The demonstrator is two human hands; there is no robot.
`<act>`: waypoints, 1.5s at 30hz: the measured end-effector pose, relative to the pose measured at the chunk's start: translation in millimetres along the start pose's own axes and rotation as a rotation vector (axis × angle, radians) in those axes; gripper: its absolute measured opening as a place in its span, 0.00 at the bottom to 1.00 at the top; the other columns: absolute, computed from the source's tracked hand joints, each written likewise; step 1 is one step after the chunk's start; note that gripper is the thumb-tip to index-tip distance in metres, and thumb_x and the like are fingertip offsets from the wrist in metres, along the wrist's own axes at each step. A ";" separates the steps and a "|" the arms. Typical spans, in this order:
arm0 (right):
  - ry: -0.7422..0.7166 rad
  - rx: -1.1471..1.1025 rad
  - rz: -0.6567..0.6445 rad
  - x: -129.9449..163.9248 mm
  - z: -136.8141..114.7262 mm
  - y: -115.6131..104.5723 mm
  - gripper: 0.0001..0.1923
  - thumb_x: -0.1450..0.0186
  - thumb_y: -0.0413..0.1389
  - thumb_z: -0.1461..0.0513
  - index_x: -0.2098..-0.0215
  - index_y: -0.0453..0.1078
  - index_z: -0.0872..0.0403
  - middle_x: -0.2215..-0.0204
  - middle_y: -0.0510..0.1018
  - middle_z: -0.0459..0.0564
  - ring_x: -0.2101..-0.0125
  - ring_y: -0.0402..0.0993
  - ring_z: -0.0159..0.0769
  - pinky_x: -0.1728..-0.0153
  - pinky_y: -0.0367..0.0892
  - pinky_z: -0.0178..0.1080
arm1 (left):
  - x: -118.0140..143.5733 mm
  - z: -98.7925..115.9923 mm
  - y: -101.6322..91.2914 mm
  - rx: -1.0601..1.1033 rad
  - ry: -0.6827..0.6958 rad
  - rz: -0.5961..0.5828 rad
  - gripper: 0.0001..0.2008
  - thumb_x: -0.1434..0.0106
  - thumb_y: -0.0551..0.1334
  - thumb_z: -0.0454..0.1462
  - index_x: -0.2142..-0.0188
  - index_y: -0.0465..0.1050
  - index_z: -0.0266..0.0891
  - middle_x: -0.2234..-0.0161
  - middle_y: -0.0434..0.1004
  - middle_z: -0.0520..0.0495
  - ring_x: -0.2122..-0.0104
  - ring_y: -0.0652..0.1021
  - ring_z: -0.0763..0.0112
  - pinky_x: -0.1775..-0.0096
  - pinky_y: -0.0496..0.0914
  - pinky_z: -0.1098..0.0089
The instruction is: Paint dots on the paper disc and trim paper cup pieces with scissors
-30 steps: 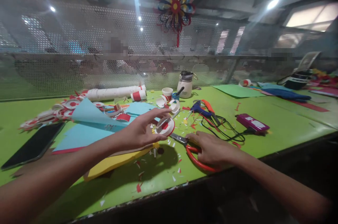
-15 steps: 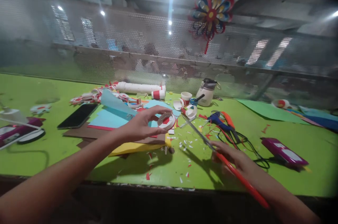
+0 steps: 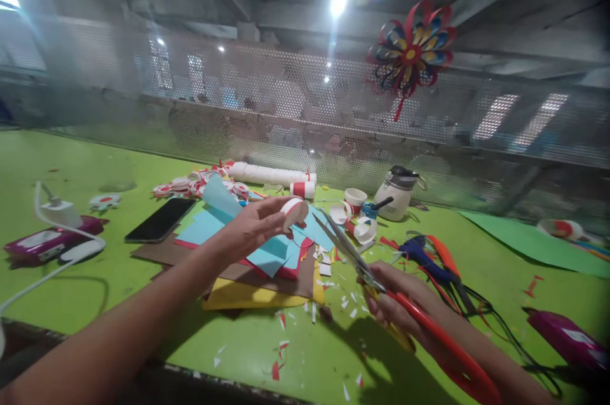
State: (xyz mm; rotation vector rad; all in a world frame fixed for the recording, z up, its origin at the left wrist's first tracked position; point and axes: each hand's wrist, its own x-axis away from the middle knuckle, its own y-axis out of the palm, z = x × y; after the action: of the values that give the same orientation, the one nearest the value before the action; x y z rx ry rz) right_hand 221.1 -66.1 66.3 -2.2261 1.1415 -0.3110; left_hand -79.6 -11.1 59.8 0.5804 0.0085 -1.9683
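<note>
My left hand [image 3: 250, 227] holds a small round red-and-white paper piece [image 3: 293, 212] above a stack of blue, red, brown and yellow paper sheets [image 3: 267, 265]. My right hand [image 3: 398, 306] grips red-handled scissors [image 3: 372, 278], lifted off the green table [image 3: 119, 271]; the blades are parted and point up-left toward the paper piece, a short gap away. Paper scraps [image 3: 314, 316] lie on the table below the hands.
A black phone [image 3: 161, 219], a magenta power bank [image 3: 45, 243] with a white charger, red-and-white cut cups [image 3: 190, 187], a white roll [image 3: 271, 174], a glue pot [image 3: 398, 193], a glue gun with cables [image 3: 433, 259], another magenta device [image 3: 567, 338]. A mesh wall with a paper pinwheel [image 3: 412, 49] stands behind.
My right hand picked the scissors up off the table and raised them toward the paper piece. My left hand turned the piece on edge. The view swung to the left.
</note>
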 end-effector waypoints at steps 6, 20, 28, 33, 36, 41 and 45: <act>-0.094 -0.089 0.051 -11.9 -22.9 10.0 0.28 0.36 0.42 0.37 0.62 0.69 0.48 0.74 0.71 0.48 0.76 0.68 0.35 0.75 0.66 0.36 | -9.6 5.0 -3.1 0.180 -0.014 0.024 0.22 0.42 0.68 0.45 0.53 0.76 0.32 0.56 0.76 0.35 0.63 0.76 0.67 0.66 0.71 0.72; -0.102 0.091 0.074 -5.1 -5.3 24.8 0.25 0.34 0.48 0.43 0.54 0.70 0.52 0.72 0.75 0.48 0.74 0.68 0.34 0.76 0.61 0.34 | 5.0 -17.7 -1.1 0.218 -0.053 0.013 0.21 0.40 0.67 0.38 0.47 0.74 0.45 0.50 0.76 0.39 0.56 0.76 0.62 0.61 0.71 0.70; -0.029 0.145 0.110 -8.5 2.4 31.4 0.25 0.35 0.49 0.43 0.57 0.70 0.54 0.73 0.75 0.49 0.73 0.70 0.37 0.72 0.64 0.36 | 6.5 -25.6 -4.9 0.145 -0.128 0.045 0.21 0.40 0.66 0.37 0.46 0.73 0.43 0.47 0.74 0.39 0.54 0.76 0.61 0.58 0.71 0.68; 0.038 0.189 0.095 -6.7 1.5 36.0 0.21 0.36 0.53 0.47 0.55 0.71 0.54 0.63 0.80 0.54 0.66 0.75 0.42 0.69 0.68 0.37 | 6.9 -32.4 -10.3 0.088 -0.165 0.025 0.21 0.39 0.66 0.35 0.46 0.73 0.43 0.45 0.73 0.39 0.50 0.75 0.58 0.55 0.71 0.65; 0.072 0.225 0.092 -6.5 1.1 38.0 0.19 0.36 0.55 0.49 0.55 0.72 0.53 0.58 0.81 0.56 0.63 0.76 0.44 0.68 0.69 0.38 | 6.9 -34.6 -11.6 0.069 -0.174 0.008 0.21 0.39 0.66 0.35 0.46 0.73 0.43 0.45 0.73 0.39 0.49 0.75 0.59 0.53 0.70 0.63; 0.059 0.208 0.120 -7.5 6.8 40.2 0.20 0.38 0.57 0.49 0.54 0.73 0.52 0.59 0.82 0.55 0.63 0.78 0.46 0.66 0.71 0.42 | 6.7 -31.4 -9.3 0.029 -0.209 0.005 0.19 0.39 0.66 0.35 0.48 0.75 0.45 0.45 0.73 0.42 0.53 0.75 0.65 0.52 0.70 0.66; 0.053 0.209 0.113 -8.0 9.2 40.3 0.19 0.38 0.57 0.50 0.55 0.74 0.52 0.60 0.82 0.55 0.65 0.78 0.45 0.67 0.71 0.42 | 6.2 -27.1 -7.5 -0.018 -0.228 0.001 0.19 0.40 0.67 0.35 0.48 0.75 0.45 0.47 0.75 0.42 0.58 0.76 0.68 0.54 0.69 0.66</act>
State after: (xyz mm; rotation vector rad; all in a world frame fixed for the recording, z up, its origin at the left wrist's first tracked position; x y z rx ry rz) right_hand 194.2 -73.6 34.8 -1.9744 1.1999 -0.4239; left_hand -77.5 -5.9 31.6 0.3415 -0.1160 -2.0210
